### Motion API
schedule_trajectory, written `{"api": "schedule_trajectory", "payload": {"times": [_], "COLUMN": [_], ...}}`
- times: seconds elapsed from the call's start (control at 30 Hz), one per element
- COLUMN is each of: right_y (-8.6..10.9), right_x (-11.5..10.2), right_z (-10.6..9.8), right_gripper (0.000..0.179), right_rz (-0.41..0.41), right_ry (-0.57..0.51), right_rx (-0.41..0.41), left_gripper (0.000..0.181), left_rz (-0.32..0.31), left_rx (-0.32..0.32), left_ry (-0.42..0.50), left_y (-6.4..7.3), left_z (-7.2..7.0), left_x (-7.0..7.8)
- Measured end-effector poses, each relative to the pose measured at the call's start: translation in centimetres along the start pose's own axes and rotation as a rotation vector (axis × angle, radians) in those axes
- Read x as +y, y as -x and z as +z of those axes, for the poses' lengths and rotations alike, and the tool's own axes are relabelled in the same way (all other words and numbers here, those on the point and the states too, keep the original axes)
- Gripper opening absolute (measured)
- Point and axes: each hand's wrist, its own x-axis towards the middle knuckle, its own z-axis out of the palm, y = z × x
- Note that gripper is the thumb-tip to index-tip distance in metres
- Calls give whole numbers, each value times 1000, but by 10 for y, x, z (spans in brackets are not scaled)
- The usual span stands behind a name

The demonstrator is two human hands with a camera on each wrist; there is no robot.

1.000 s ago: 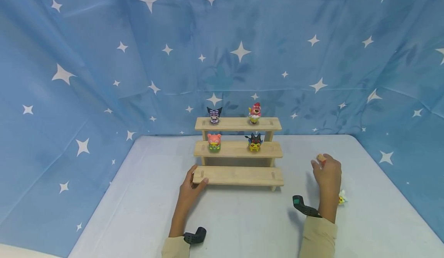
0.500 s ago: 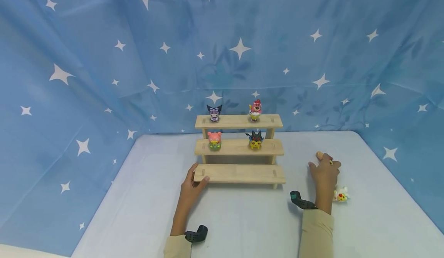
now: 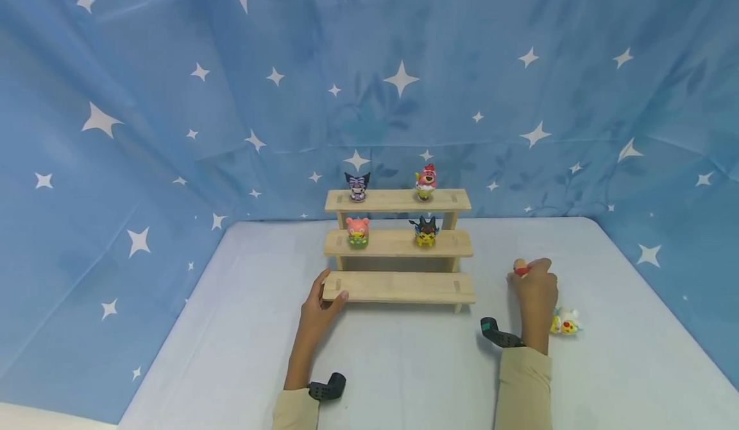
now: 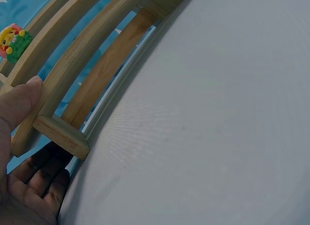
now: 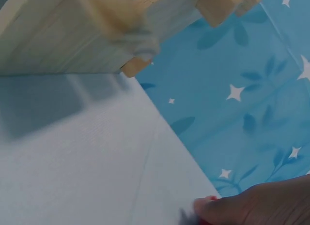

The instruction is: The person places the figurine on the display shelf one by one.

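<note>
A three-tier wooden display stand (image 3: 398, 285) stands on the table. My left hand (image 3: 317, 318) grips the left end of its lowest step; in the left wrist view the thumb (image 4: 22, 101) lies on the upper side and the fingers reach below. To the right of the stand, above the table, my right hand (image 3: 537, 292) pinches a small tan-and-red figurine (image 3: 521, 267), partly covered by the fingers. Only the thumb (image 5: 227, 208) and a bit of red show at the bottom of the right wrist view. Beside the right wrist lies a white-and-yellow figurine (image 3: 567, 322).
On the top step are a purple-and-black figurine (image 3: 358, 187) and a pink bear figurine (image 3: 426, 183). The middle step bears a pink-and-green figurine (image 3: 358, 232) and a black-eared yellow figurine (image 3: 425, 232). A blue star-patterned cloth (image 3: 277, 115) hangs behind the white table (image 3: 404, 366).
My right hand has turned the tan-and-red figurine in its fingers and shifted slightly left. More of the white-and-yellow figurine now shows. My left hand keeps its grip on the stand.
</note>
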Motion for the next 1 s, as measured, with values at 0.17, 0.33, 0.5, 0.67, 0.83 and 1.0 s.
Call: {"api": "schedule_trajectory", "payload": {"times": [0.17,0.33,0.5,0.67,0.83,1.0], "right_y": [4,6,6,8,10,9], "right_x": [-2,-3,-2,-6,-9,-10], "right_z": [-3,-5,-8,-11,-15,-20], "right_gripper": [55,56,62,65,65,68], "right_rz": [-23,-34,-44,-112,-168,-182], "right_ry": [56,72,6,-27,-74,-139], "right_rx": [-82,-101,-125,-101,-95,-120], "left_gripper": [77,76,76,77,77,75], "left_rz": [-1,13,24,32,17,7], "left_rx": [5,5,-2,-8,-7,-5], "left_ry": [-4,10,23,23,22,36], "left_y": [1,0,0,-1,-1,-1], "left_z": [0,0,0,0,0,0], "left_x": [-1,-3,-3,0,-1,-2]}}
